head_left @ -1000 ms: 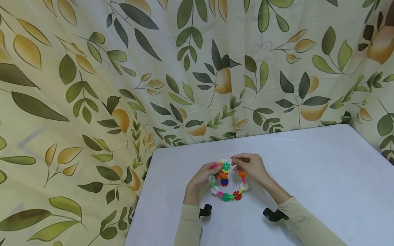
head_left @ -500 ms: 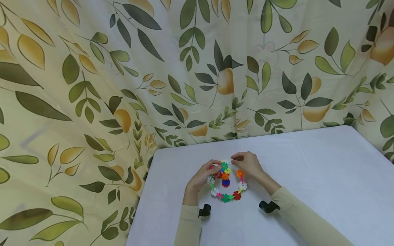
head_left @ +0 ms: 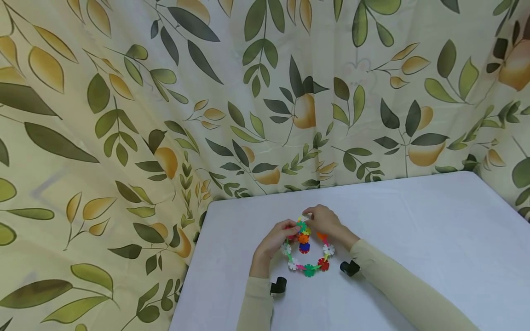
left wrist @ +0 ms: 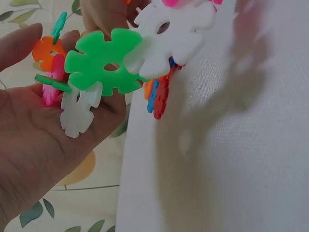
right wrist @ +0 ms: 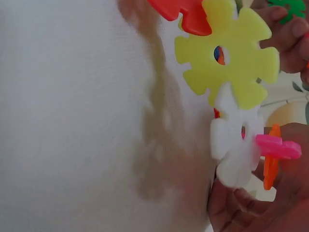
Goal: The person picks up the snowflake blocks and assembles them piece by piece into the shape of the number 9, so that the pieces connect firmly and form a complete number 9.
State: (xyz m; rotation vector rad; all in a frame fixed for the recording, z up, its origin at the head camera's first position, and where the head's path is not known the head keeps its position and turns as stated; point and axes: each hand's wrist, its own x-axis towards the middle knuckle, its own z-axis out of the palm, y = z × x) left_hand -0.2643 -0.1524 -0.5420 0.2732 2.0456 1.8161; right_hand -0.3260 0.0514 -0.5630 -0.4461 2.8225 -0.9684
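A loop of linked plastic snowflake discs (head_left: 309,270) in many colours hangs over the table between both hands. The left hand (head_left: 271,241) grips its far left part, thumb over a green disc (head_left: 301,226). In the left wrist view more discs lie across the palm, a pale green disc (left wrist: 87,63) among them. At the loop's far side the right hand (head_left: 327,223) curls its fingertips at a white disc (head_left: 304,219). A shorter strand with an orange disc (head_left: 303,238) and a blue disc (head_left: 304,247) points inward. The right wrist view has a yellow disc (right wrist: 246,58) close up.
A white-covered table (head_left: 397,220) lies under the hands, its far edge against a leaf-patterned curtain (head_left: 265,115). Black wrist mounts stick out from the left sleeve (head_left: 258,303) and right sleeve (head_left: 397,280).
The right hand has moved left to the loop's far side, near the left hand's fingertips, partly covering the orange end disc. The left hand keeps its grip, almost still.
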